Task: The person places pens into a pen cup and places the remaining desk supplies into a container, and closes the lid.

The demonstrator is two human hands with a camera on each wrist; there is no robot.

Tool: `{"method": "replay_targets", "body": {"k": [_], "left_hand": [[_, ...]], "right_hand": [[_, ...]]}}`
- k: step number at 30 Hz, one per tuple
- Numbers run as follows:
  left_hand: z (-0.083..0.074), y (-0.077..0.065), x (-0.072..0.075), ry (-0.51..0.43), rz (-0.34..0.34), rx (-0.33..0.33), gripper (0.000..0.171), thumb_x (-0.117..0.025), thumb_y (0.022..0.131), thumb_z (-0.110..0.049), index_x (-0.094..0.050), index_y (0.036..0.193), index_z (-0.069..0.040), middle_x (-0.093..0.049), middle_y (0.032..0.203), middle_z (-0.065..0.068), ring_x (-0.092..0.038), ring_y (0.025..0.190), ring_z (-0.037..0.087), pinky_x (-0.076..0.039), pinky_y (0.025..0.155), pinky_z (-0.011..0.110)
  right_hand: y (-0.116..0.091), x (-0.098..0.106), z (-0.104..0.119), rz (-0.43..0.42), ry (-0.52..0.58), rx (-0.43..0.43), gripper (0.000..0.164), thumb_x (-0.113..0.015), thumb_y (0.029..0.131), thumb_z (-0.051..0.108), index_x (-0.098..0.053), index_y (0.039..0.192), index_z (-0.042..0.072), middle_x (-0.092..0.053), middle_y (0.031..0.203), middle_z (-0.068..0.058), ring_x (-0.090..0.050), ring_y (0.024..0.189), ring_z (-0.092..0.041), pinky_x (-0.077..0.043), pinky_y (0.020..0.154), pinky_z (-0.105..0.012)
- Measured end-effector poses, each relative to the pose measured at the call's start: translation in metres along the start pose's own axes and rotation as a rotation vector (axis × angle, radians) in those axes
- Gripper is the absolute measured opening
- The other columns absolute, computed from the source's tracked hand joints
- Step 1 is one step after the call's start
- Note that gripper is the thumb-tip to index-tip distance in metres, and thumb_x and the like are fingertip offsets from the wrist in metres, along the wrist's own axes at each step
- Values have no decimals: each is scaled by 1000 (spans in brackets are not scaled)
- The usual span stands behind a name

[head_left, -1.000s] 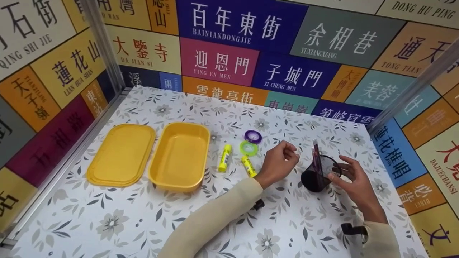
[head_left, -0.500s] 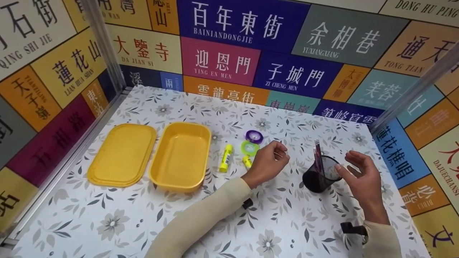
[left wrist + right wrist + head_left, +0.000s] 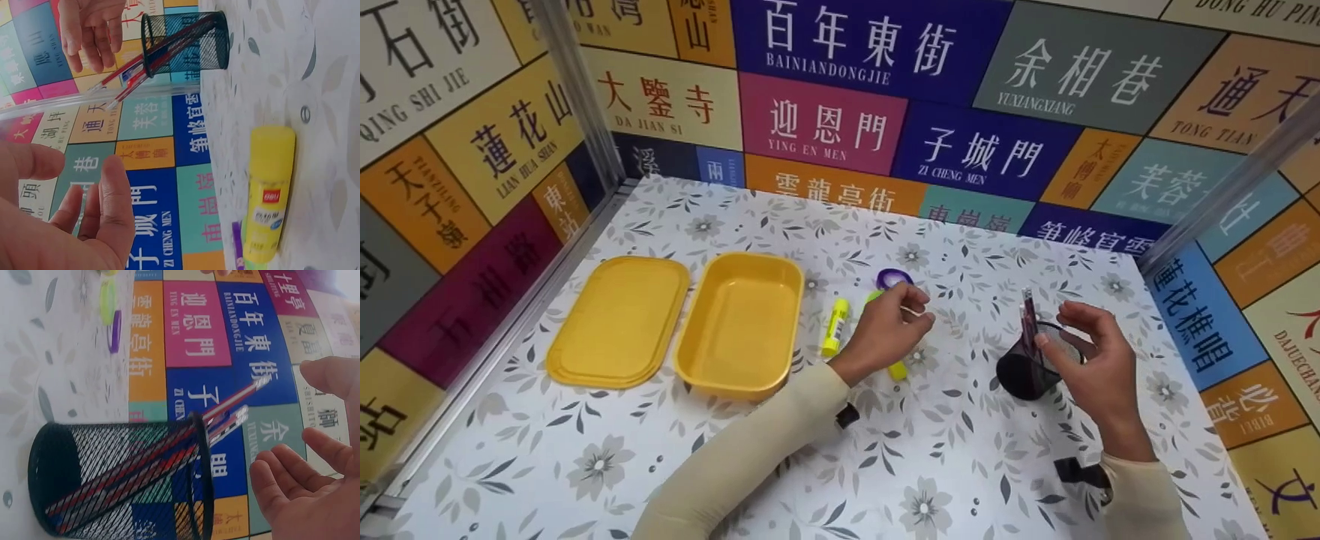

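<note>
My left hand [image 3: 881,330], fingers loosely bent and holding nothing, hovers over a yellow glue stick [image 3: 898,370] and a green tape roll [image 3: 874,297], hiding most of both. In the left wrist view the glue stick [image 3: 270,194] lies on the table. At the right, my right hand [image 3: 1099,367] is beside the rim of a black mesh pen holder [image 3: 1024,371], fingers spread and slightly curved around air. Slim red and dark pens [image 3: 169,450] lean in the holder, their ends sticking out past the rim. The right wrist view shows a gap between fingers and holder.
Left of the hands lies another yellow glue stick [image 3: 835,328]. A purple tape roll [image 3: 891,277] is just behind my left hand. Farther left are a yellow box [image 3: 739,322] and its yellow lid [image 3: 619,322]. Printed panels [image 3: 825,120] wall in the floral tabletop [image 3: 600,465].
My left hand has moved left, away from the pen holder, to over the glue stick and green tape. My right hand drew off to the right, then came back toward the holder's rim.
</note>
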State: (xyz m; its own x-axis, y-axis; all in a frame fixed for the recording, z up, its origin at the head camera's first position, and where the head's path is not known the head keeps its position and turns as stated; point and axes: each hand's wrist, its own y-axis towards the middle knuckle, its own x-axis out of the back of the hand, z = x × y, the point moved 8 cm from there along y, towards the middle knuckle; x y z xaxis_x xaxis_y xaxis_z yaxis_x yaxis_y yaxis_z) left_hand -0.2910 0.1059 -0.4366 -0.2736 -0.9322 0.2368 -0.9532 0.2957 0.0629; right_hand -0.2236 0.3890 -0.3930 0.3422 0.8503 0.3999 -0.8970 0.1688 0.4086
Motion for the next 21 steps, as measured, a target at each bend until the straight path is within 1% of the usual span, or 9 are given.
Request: {"method": "replay_targets", "body": {"k": [4,6,7,9,13,15,18,21], "left_hand": [[0,-2,15,30,-14,46,16,-70,102,-25,-64,116,-22,-66,112,-4,-69,104,12,-60,90,28],[1,-3,22,48,-23,61,17,-70,101,-25,-64,117,-21,-66,114,-4,-69,104,12,-60,91,28],[1,-4,26,56,-29,65,19,-70,101,-25,-64,119,-20,-66,114,-3,-69,104,12,-61,91,29],[2,-5,34,68,-40,72,21,-70,101,-26,-65,120,-19,-67,116,-3,-69,104,13,-60,92,29],[7,-9,50,80,-55,92,22,-70,101,-26,-65,121,-18,-67,117,-2,-69,106,15,-60,92,30],[10,-11,59,80,-61,110,21,-70,101,-26,-65,120,-20,-67,118,-1,-69,107,16,-60,92,31],[15,-15,73,81,-80,146,22,-70,101,-28,-65,121,-21,-66,120,-1,-69,110,18,-60,93,34],[19,-19,90,85,-110,203,22,-70,101,-29,-65,122,-22,-66,121,-2,-67,110,18,-59,94,34]], "right_hand": [[0,-12,12,31,16,41,53,-79,90,-4,-61,139,-1,-63,133,-1,-65,121,-12,-53,100,-14],[-1,-19,18,49,35,62,51,-79,89,-5,-62,137,-1,-64,131,-6,-66,119,-15,-54,98,-15],[-1,-23,21,61,43,68,49,-79,89,-5,-63,135,-1,-65,130,-7,-67,118,-17,-55,98,-16],[-2,-31,25,82,41,75,47,-80,89,-4,-65,133,-1,-67,127,-5,-68,116,-18,-56,96,-16],[-3,-45,30,108,1,70,46,-82,90,1,-66,133,2,-66,124,8,-67,113,-14,-56,94,-15],[-3,-51,31,117,-6,68,46,-82,91,3,-66,134,2,-66,125,8,-67,112,-13,-56,93,-15],[-3,-62,34,154,9,72,46,-81,92,4,-66,135,3,-66,128,2,-68,113,-13,-57,92,-16],[-2,-76,33,214,13,68,45,-80,93,7,-65,135,3,-66,131,-5,-68,114,-15,-57,91,-15]]}}
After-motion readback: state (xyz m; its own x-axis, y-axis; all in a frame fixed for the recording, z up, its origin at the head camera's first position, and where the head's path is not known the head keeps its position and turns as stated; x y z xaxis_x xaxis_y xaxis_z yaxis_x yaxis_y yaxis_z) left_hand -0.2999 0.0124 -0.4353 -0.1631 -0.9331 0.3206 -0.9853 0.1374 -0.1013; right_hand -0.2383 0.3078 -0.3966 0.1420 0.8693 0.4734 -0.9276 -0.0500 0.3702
